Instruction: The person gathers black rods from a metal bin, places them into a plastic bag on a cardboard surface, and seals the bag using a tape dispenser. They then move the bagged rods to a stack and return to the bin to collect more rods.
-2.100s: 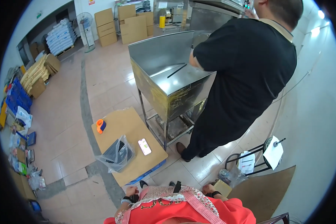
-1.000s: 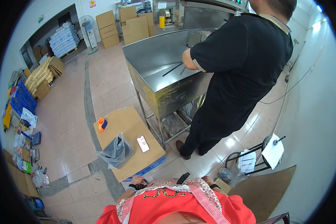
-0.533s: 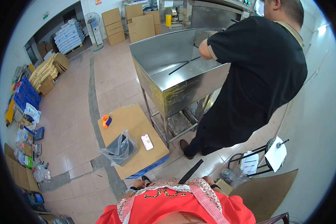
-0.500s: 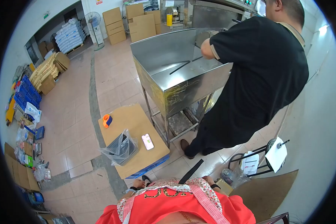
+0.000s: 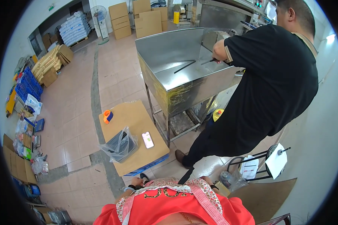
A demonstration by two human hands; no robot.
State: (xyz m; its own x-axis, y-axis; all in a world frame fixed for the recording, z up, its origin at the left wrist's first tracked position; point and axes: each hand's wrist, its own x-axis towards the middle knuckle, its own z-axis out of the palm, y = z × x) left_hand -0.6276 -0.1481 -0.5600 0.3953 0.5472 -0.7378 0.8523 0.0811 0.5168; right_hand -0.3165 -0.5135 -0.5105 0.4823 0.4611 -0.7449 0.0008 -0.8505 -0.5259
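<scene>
Steel trough [image 5: 184, 75] nearer; left hand [image 5: 133, 182], right hand [image 5: 205, 180] unchanged.

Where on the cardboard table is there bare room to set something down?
On the cardboard table, bare patches lie between the orange tape roll and the far edge, and nearer, below the phone. The plastic bag crowds the left side.

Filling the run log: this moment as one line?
left hand: near body, grip unclear | right hand: same | cardboard table: phone, plastic bag
</scene>
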